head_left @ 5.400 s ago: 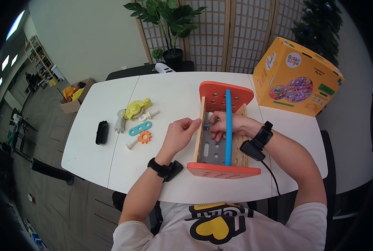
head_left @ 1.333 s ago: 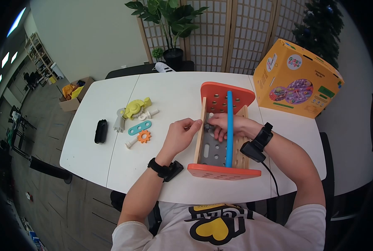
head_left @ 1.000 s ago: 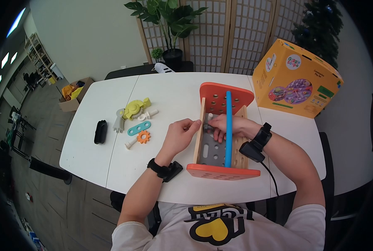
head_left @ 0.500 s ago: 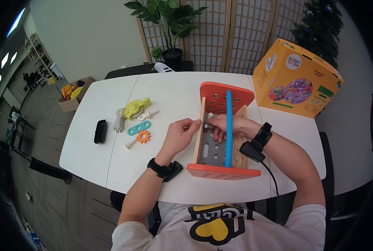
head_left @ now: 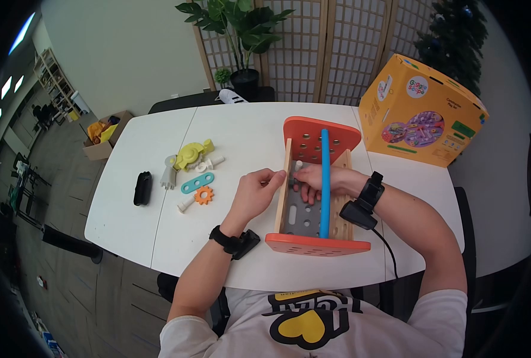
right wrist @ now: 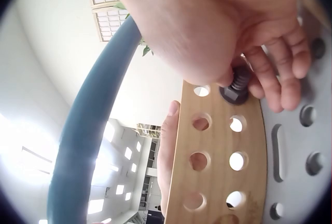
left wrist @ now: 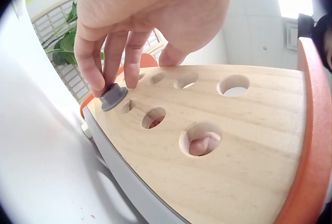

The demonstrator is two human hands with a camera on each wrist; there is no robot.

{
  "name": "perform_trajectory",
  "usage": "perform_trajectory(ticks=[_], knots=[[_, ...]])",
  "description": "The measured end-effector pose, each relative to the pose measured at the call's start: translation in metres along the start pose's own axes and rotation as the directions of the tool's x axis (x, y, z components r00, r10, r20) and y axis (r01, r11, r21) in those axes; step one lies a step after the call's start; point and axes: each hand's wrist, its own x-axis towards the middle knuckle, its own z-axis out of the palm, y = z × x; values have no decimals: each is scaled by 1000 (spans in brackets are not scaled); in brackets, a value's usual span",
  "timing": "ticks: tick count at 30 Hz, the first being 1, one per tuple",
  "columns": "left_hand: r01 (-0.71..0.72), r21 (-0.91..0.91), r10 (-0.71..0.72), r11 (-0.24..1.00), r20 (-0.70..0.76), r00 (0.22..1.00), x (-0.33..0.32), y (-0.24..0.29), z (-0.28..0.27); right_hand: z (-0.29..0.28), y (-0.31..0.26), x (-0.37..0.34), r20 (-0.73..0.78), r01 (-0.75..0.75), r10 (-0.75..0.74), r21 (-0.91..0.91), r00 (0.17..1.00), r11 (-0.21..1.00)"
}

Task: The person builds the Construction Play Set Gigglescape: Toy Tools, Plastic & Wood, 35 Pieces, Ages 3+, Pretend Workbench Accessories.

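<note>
An orange-ended toy frame with a wooden side panel and grey perforated base stands on the table. At the panel's outer face, my left hand has its fingertips around a grey bolt head, its thumb by the panel's upper edge. Reaching under the blue bar, my right hand is inside the frame. The right wrist view shows its thumb and index finger pinching the dark threaded end beside a grey nut against the panel; the other fingers extend over the base.
Left on the table lie a black tray, yellow-green part, grey part, teal strip, orange gear and pale bolts. A yellow box stands at back right.
My right fingers have shifted around the grey hardware, covering more of it than half a second ago. My left hand holds nearly the same place, and the frame remains upright.
</note>
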Motion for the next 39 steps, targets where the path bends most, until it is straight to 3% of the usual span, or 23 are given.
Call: perform_trajectory(ticks=[5, 8, 14, 20, 23, 26, 28, 29, 32, 35, 36, 38, 39], knots=[[-4, -5, 4, 1000, 2, 1000, 0, -1, 0, 6, -13, -12, -47, -29, 32, 78, 998, 997], [-7, -4, 7, 1000, -2, 1000, 1, -2, 0, 6, -5, -6, -34, 50, -49, 38, 998, 998], [-46, -42, 45, 998, -17, 999, 1, -5, 3, 4, -11, -6, -28, 9, -9, -7, 1000, 1000], [-23, 8, 23, 1000, -11, 1000, 0, -2, 1, 2, -5, 5, -5, -33, 33, 93, 999, 995], [33, 24, -34, 999, 27, 999, 2, 0, -2, 1, -4, 6, -33, -44, 45, 26, 998, 999], [-59, -136, 61, 989, 17, 998, 3, -7, -3, -4, -5, 6, -107, 63, -97, -286, 990, 956], [-190, -69, 189, 979, -15, 982, -2, 2, -7, -13, 5, -3, -220, 151, -272, -448, 937, 881], [-253, -34, 252, 967, -27, 967, -8, 10, -11, -17, 10, -8, -262, 180, -361, -528, 895, 830], [-531, -82, 535, 843, 212, 818, -30, 34, -30, -28, 20, -26, -221, 251, -540, -704, 812, 665], [-639, -162, 648, 752, 360, 671, -38, 44, -45, -34, 7, -55, -292, 182, -453, -638, 842, 748], [-677, -171, 679, 716, 399, 617, -40, 46, -50, -32, 0, -69, -356, 202, -488, -604, 797, 771], [-663, -169, 655, 729, 452, 605, -47, 50, -57, -30, -11, -91, -491, 249, -536, -534, 686, 808], [-668, -144, 641, 730, 485, 596, -51, 53, -60, -31, -9, -91, -538, 269, -603, -573, 589, 774]])
